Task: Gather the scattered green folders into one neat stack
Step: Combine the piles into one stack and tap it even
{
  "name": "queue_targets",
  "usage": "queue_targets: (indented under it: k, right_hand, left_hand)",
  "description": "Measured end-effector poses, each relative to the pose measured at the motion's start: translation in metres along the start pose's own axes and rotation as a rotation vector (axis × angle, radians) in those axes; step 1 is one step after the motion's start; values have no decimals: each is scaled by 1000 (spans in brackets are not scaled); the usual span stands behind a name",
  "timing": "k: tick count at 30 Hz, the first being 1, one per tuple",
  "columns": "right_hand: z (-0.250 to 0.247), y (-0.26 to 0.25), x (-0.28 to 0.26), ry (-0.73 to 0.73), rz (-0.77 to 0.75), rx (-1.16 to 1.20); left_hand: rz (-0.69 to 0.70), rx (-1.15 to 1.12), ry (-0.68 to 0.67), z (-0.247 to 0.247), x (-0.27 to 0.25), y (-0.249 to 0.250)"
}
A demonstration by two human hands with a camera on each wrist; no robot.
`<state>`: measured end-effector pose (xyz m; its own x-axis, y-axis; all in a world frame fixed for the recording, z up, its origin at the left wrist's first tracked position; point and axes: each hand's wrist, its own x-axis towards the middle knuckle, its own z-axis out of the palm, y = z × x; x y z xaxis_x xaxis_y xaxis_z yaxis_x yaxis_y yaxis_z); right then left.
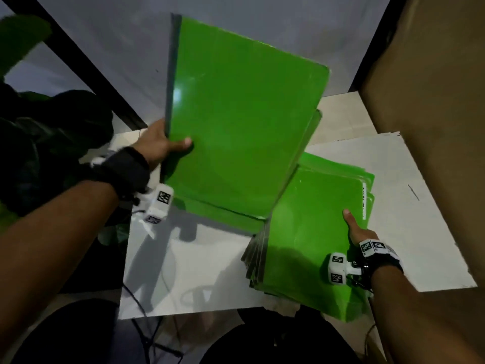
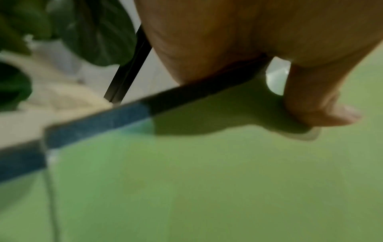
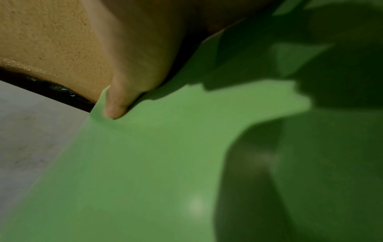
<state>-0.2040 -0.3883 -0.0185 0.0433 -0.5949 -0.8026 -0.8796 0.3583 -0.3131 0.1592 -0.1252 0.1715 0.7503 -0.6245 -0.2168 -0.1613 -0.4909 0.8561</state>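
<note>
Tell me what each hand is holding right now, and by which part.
Left hand grips the raised green plastic folders at their dark spine edge. Right hand holds the lower green folder stack at its right edge.

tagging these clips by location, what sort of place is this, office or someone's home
Probably a home or an informal indoor corner, not a set-up office: the green folders lie on a white board low down on a pale tiled floor, with big cardboard propped alongside and a leafy houseplant nearby.
</note>
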Motion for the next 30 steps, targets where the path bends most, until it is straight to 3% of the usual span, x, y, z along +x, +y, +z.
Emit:
queue_targets:
  k: [4,9,12,15,22,24,26,30]
  right_hand:
    - [1,-4,0,11,8,-16]
    - [1,-8,0,27,14,-25]
    - [1,-6,0,21,-8,-16]
    - [2,-5,1,12,-10,9]
    - [-3,6,7,-45,-90,75]
    - [-2,11,7,-29,-118,151]
    - [1,12,5,5,-182,238]
    - [6,7,1,-7,-341,297]
  left_hand:
    - [-129,-226,-27,84,-27,-29]
    - [-404,49,1,188,-49,-75]
    - [-418,184,-67,219,-53,-85]
    - [-329,277,-140,237,-49,-83]
    - [-298,122,-323,248,-59,-82]
    - [-386,42,-332,245,-62,-83]
    - [-529,-82,-262,244,-66,-81]
    - [-672,-194,-169,234,-64,-84]
